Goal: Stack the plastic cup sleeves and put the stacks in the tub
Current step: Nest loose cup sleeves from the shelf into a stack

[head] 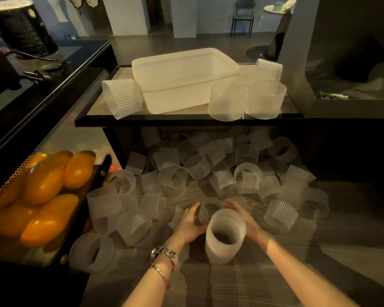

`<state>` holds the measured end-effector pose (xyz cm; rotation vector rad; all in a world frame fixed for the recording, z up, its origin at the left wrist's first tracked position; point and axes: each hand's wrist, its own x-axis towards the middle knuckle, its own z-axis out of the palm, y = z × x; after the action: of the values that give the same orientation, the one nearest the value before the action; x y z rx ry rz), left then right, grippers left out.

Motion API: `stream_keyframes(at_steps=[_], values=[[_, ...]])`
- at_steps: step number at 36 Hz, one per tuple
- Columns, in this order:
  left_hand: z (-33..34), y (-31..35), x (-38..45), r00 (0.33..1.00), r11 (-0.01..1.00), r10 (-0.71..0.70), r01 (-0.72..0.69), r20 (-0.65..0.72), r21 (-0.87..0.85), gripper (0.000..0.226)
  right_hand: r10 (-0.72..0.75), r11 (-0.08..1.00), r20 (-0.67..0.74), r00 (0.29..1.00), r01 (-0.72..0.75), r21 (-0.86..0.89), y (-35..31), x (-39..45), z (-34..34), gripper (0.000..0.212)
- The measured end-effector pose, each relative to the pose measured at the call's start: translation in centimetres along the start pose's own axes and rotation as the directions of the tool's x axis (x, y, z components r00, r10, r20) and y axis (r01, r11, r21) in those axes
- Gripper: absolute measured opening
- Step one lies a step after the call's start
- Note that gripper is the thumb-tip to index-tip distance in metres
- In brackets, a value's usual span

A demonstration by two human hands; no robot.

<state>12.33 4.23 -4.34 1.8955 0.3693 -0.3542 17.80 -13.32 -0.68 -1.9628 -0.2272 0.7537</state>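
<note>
While I'm watching the head view from my end, I'd say this job is barely started. The tub (182, 80) sits on the raised surface (186, 120) at about 12 o'clock and looks empty as far as I can tell through its cloudy walls. A few sleeve stacks (227, 100) are parked around it: one lying on its side at its 9 o'clock, the rest standing at its 3 o'clock, none inside yet.

Down on the floor (275, 273) there's a big mess of loose sleeves (247, 177) scattered below the surface, way more than what's stacked so far.

The left hand (190, 224) is curled around a single sleeve (208, 210) lying on its side, fingers wrapped over its edge. The right hand (245, 218) is cupped against the far side of the tall stack in progress (225, 235), which stands just at 5 o'clock from that single sleeve. Blurry, so I can't tell exactly how firm the right grip is.

My guess: the single one goes onto the stack. Dozens left to gather, then everything into the tub.
</note>
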Motion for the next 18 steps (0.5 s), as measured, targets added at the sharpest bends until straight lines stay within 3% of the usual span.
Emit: stream_keyframes(at_steps=[3,11,15,18], values=[[0.1,-0.2,0.0,1.0,0.994,0.031,-0.031,0.0,-0.102,0.079,-0.061,0.998,0.078,0.995,0.06,0.014,-0.2,0.0,0.0,0.069],[-0.5,1.9,-1.1,0.98,0.975,0.096,-0.127,-0.174,-0.18,0.052,-0.139,0.99,0.047,0.989,0.139,0.002,-1.9,0.1,-1.0,0.069],[-1.5,5.6,-3.6,0.972,0.928,0.148,-0.201,-0.185,-0.314,0.028,-0.167,0.976,-0.038,0.985,0.17,0.138,-4.4,-1.3,-1.6,0.05],[-2.0,7.9,-6.4,0.963,0.921,0.218,-0.256,-0.157,-0.295,0.052,-0.216,0.951,-0.116,0.969,0.236,0.198,-6.4,-3.2,-1.8,0.04]])
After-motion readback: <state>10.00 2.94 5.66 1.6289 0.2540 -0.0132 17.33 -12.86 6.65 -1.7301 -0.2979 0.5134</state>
